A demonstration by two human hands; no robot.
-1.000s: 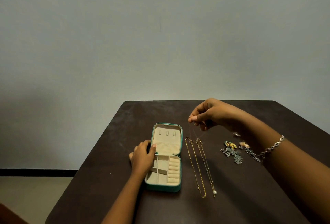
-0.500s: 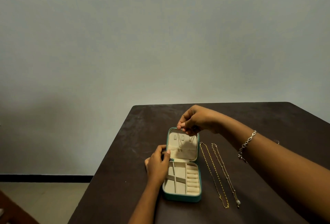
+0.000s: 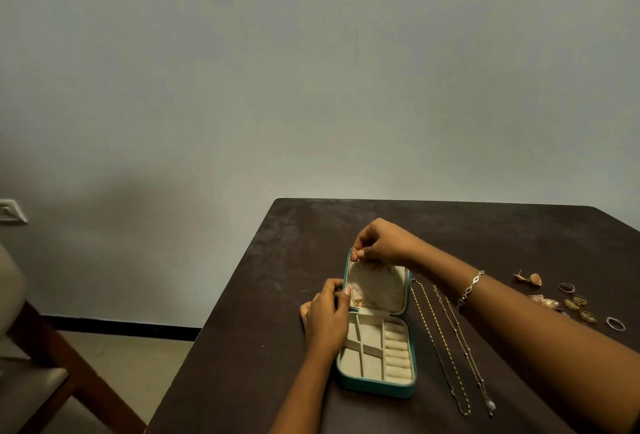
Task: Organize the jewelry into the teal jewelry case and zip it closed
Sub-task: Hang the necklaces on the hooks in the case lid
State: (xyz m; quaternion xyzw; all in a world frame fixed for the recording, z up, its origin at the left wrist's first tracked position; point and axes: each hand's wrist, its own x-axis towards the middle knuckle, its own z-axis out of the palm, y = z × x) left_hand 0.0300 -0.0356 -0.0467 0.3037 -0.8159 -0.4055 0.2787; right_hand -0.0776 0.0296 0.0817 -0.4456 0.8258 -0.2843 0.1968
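The teal jewelry case (image 3: pixel 375 386) lies open on the dark table, its cream lid raised toward the wall. My right hand (image 3: pixel 379 241) pinches the top of a thin necklace (image 3: pixel 358 301) at the lid's upper left corner; its small gold pendant hangs against the lid lining. My left hand (image 3: pixel 325 316) grips the case's left side at the hinge, thumb near the pendant. Two long chains (image 3: pixel 450 343) lie stretched out on the table right of the case. Several rings and earrings (image 3: pixel 568 302) lie scattered further right.
The dark table (image 3: pixel 485 225) ends at a left edge close beside the case. A wooden chair (image 3: pixel 41 340) with a pale cushion stands on the floor at the left. The wall is behind the table. A bracelet (image 3: pixel 469 290) is on my right wrist.
My right hand carried the thin necklace from above the chains leftward to the lid's top. My left hand stayed on the case's left side. The view swung left.
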